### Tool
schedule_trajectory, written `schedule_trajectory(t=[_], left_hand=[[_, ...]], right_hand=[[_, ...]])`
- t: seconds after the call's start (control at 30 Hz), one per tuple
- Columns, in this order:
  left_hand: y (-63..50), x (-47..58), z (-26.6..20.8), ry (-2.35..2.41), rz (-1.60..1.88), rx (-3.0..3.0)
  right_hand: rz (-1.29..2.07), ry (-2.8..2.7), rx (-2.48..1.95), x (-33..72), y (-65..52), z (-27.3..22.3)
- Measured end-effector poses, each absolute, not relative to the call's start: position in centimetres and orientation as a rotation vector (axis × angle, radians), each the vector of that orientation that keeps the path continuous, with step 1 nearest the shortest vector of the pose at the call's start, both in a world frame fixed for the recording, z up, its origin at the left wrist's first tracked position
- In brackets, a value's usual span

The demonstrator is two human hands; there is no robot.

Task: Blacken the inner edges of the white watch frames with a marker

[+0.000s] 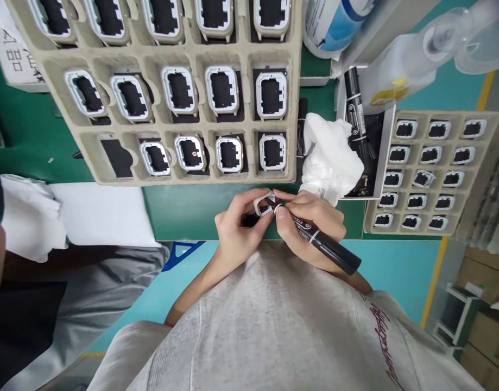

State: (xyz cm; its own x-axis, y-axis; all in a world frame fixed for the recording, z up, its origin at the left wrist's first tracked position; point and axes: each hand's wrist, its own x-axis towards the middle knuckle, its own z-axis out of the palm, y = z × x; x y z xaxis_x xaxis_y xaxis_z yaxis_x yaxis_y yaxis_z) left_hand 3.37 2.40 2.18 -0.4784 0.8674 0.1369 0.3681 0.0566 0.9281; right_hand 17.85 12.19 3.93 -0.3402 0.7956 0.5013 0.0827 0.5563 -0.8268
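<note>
Between the fingers of my left hand (pixel 241 224) is a small white watch-case frame (pixel 258 206), held up near the table's front edge. My right hand (pixel 308 217) grips a black marker pen (pixel 328 247), its tip at the inside edge of the frame. Whether the tip touches the frame is hard to make out. Just beyond my hands lies a large beige tray (pixel 228 176) with similar frames in its pockets, each over a dark pad. The front left pocket (pixel 117 157) shows only its dark pad.
A crumpled white tissue (pixel 330 157) lies beside a white box (pixel 390 141) holding another marker (pixel 355 106). Farther right is a second tray (pixel 496 127) of frames. Bottles (pixel 408 65) stand behind. At left are white sheets (pixel 102 212) and another person's grey-clothed leg (pixel 111 288).
</note>
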Motion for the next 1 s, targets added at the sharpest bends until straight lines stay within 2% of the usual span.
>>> schedule_trajectory(t=[0.27,0.47,1.0], left_hand=[[2.5,3.1,2.6,1.699,1.461,1.059],[2.5,2.8,2.9,1.631,1.507,1.101],[2.4,2.8,2.8,1.681,1.506,1.077]], right_hand=[[0.954,-1.751,-0.624,18.7,12.5,4.1],[1.213,-1.809,-0.614,20.5,12.9,4.8],[1.117,-1.811,-0.583,19.9,13.1,4.0]])
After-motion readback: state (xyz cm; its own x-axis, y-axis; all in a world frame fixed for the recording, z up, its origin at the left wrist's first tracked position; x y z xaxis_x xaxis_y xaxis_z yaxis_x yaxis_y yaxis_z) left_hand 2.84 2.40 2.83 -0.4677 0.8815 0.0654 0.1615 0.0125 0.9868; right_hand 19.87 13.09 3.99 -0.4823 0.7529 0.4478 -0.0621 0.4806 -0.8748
